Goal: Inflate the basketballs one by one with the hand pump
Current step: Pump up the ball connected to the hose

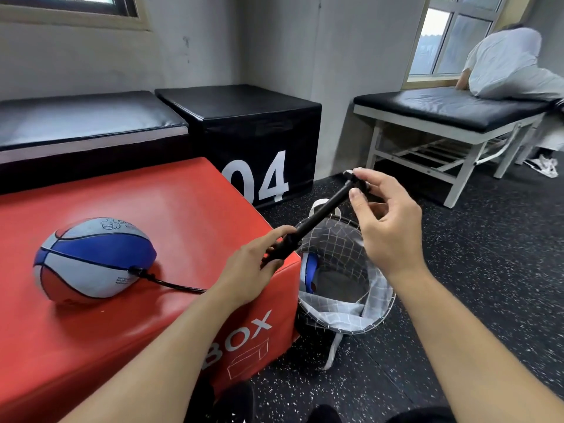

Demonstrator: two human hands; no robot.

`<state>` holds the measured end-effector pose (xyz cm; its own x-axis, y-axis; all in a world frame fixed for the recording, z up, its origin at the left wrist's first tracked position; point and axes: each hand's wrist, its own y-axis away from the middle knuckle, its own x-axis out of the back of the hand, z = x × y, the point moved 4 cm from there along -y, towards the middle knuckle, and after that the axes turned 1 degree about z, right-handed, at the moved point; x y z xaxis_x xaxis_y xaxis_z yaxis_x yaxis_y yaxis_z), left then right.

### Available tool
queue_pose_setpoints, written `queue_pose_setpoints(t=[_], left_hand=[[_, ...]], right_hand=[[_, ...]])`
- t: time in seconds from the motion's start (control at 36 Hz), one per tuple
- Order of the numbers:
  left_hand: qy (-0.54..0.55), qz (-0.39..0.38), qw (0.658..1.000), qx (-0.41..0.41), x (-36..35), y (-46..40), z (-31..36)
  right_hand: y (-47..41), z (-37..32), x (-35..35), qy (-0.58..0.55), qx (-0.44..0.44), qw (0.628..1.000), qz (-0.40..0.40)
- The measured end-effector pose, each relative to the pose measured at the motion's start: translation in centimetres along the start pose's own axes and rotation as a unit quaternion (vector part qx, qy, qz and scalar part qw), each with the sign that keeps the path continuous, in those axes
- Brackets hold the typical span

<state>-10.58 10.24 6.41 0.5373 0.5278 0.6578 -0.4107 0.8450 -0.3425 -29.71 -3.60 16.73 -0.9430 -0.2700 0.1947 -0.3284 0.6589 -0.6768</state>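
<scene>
Pumping on the first ball, by the look of it; my left hand (248, 264) grips the barrel of the black hand pump (317, 222) just off the near corner of the red box (183, 209), fingers curled round it; my right hand (384, 221) is at the far, raised end of the pump, thumb and forefinger pinching the T-handle (354, 177), the other fingers loosely bent and holding nothing; the shaft runs up and away from the box corner, drawn out, so I judge this a point mid-stroke, though I cannot tell whether going out or in.

A thin black hose (171, 285) leads from the pump end under my left hand across the top of the red box to the valve of the blue, white and red basketball (94, 261); that ball lies on the box top, well left of the corner, and looks squashed and out of round; not yet firm, in my judgement; more strokes needed.

Beside the box, on the floor to its right, stands a checked fabric basket (366, 312); one more blue-and-white ball (308, 271) shows inside it, flat against the wall nearest the box; whether others lie under it I cannot tell.

Reckoning: no ball finished as far as shown; first one connected and partly filled; the basket ball untouched and waiting.
</scene>
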Motion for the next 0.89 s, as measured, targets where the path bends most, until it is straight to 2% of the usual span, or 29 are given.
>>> queue_pose_setpoints(t=[0.58,0.89], left_hand=[[0.022,0.008,0.999,0.021,0.4,-0.1,-1.0],[0.027,0.011,0.999,0.026,0.4,-0.1,-0.9]], right_hand=[[1.4,0.7,-4.8,0.049,-0.003,0.988,-0.144],[2.7,2.4,-7.3,0.064,-0.046,0.971,-0.226]])
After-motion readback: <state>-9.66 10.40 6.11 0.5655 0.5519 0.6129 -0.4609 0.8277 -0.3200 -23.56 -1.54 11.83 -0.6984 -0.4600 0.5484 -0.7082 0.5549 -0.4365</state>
